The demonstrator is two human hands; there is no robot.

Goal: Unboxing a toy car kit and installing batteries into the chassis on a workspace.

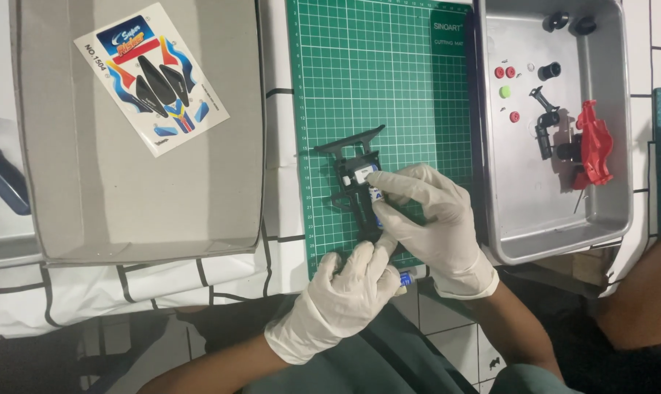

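Steadying the black toy-car chassis (356, 186) mid-frame, my right hand (436, 226) pinched it; I judged the fisted left hand (345, 295) must next align its blue-tipped tool (405, 278).

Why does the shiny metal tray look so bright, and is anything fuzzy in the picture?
In the head view, light from above glares off the silver metal tray, washing its floor pale; the red plastic car part casts a soft shadow there. The white-gloved right hand and white-gloved left hand look sharp, as does the black plastic toy car frame; only the dark bottom edge is dim.
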